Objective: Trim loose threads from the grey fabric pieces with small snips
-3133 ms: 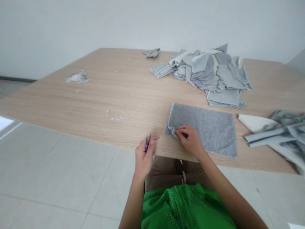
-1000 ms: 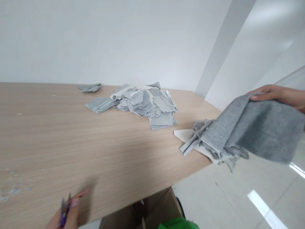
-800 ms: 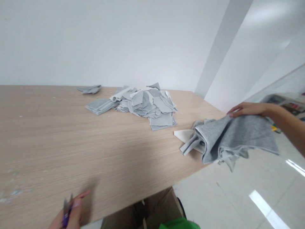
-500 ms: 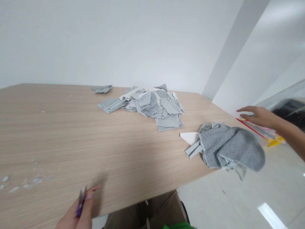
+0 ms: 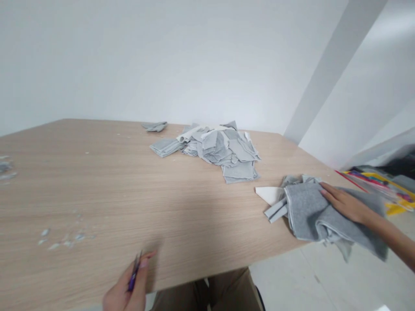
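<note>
At the table's front edge, my left hand (image 5: 126,285) is closed around purple-handled thread snips (image 5: 132,277), their pointed blades facing away from me. My right hand (image 5: 345,203) lies on top of a heap of grey cloths (image 5: 304,209) at the table's right edge, fingers stretched out along the fabric. Part of that heap hangs over the edge, and a white piece of cloth (image 5: 268,194) sticks out at its left. Further back rests a larger pile of grey and white cloth pieces (image 5: 223,147), some of them folded.
The wooden table (image 5: 188,216) meets a white wall at the back. A small grey cloth (image 5: 155,126) lies apart near the wall. Lint scraps (image 5: 66,239) are scattered at the left. Beyond the right edge is a yellow-rimmed container (image 5: 397,209) with mixed items.
My right hand has come down from above the container onto the grey cloth heap. My left hand still holds the snips. The whole view has shifted slightly.
</note>
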{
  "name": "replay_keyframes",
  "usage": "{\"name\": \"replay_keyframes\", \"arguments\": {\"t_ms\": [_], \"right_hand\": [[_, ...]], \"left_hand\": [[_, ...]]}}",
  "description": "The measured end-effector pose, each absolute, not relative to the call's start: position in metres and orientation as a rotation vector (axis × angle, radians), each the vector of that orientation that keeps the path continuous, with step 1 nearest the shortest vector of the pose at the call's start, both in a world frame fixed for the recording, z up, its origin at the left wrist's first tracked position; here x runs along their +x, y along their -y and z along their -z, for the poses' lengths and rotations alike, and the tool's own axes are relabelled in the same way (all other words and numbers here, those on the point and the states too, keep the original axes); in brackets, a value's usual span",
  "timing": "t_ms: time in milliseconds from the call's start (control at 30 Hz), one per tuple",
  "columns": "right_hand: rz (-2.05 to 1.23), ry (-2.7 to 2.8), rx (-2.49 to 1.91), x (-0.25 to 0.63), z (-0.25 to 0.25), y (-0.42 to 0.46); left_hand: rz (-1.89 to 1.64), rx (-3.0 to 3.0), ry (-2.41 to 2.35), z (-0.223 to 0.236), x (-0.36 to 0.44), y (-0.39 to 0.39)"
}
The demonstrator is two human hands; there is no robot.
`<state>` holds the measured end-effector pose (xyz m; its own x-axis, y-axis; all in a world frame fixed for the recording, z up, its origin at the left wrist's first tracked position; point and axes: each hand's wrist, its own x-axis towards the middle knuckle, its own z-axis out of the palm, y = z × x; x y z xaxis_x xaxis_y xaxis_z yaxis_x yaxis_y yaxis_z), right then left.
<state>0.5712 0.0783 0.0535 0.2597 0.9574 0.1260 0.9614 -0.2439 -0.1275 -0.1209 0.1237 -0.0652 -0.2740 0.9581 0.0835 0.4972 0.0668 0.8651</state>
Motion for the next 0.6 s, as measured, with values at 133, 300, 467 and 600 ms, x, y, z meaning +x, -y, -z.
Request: {"name": "replay_keyframes", "arguments": {"t_ms": [133,300,467,600], "right_hand": [[0.078,1.813,-2.319,0.562,-0.071,-0.078],[0.309,1.803,-2.183,0.539,-0.112,-0.084],[0.461,1.722,-1.992,0.474,-0.157,-0.108],[0.507,1.789,-1.783,0.409,-0.164,-0.155]], "left_hand": [[-1.137,1.497,-1.791,0.076,-0.126,-0.124],[-1.23,1.458,-1.791,0.07,-0.118,-0.12],[-1.286,1.444,-1.783,0.065,-0.111,-0.118],[-1.279,1.454,-1.753,0.07,-0.116,-0.118]]}}
